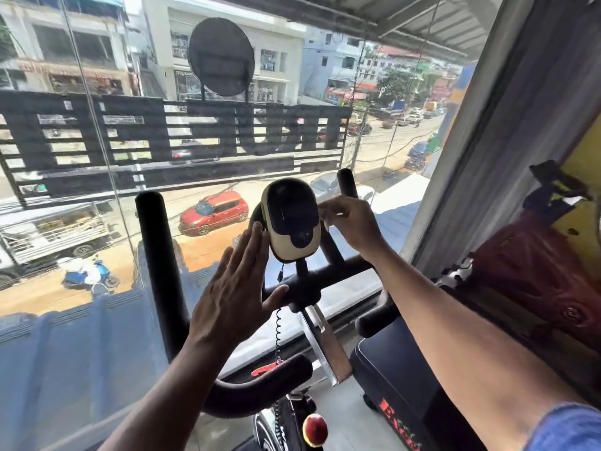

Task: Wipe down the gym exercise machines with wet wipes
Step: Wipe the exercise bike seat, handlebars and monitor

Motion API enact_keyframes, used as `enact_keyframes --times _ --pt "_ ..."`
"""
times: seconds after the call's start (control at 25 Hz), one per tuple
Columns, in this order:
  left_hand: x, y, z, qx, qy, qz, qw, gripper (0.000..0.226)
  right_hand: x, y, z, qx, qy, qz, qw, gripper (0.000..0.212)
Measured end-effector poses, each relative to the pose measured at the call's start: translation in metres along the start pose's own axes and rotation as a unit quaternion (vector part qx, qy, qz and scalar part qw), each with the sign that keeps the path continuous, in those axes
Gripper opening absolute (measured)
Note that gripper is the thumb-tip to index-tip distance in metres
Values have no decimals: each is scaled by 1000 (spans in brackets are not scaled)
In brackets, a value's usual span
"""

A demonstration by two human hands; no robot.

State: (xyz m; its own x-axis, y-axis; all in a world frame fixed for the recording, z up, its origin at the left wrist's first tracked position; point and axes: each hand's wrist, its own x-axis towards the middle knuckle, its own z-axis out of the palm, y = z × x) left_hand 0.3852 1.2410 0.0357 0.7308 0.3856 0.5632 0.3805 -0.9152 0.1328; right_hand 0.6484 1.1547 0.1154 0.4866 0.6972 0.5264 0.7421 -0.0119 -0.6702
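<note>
Head view: 1 cream-and-black oval plastic bike console (290, 219), long axis 12-to-6, screen facing the viewer; left hand (235, 288) flat at 9 o'clock, right hand (349, 221) pinching 1 white wet wipe (325, 213) at 3.

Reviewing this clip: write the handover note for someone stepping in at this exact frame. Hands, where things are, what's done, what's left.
Left hand: open, straight fingers against the left edge of the bike's console, steadying it.
Right hand: pinches a wet wipe at the console's right edge.
Done: cannot tell which surfaces are already wiped.
Left: finish the console, then the handlebars, the red knob and the black machine on the right.
</note>
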Motion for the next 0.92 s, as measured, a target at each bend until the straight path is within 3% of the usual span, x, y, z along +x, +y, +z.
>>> enact_keyframes --times 0.32,0.4,0.6,0.68,0.92 --pt "0 1 -4 -4 -11 0 1000 98 10 0 10 59 -37 18 997 15" --pt "0 1 -3 -5 -10 -1 1000 98 -9 25 2 89 -61 73 992 11" --pt "1 1 -1 -2 -8 5 1000 98 -7 48 -14 186 -264 235 917 16" --pt "2 1 -1 -8 -8 4 1000 98 7 38 -10 180 -300 266 898 23" --pt "2 3 -2 -14 -3 1 1000 100 41 6 24 281 -190 291 894 20"
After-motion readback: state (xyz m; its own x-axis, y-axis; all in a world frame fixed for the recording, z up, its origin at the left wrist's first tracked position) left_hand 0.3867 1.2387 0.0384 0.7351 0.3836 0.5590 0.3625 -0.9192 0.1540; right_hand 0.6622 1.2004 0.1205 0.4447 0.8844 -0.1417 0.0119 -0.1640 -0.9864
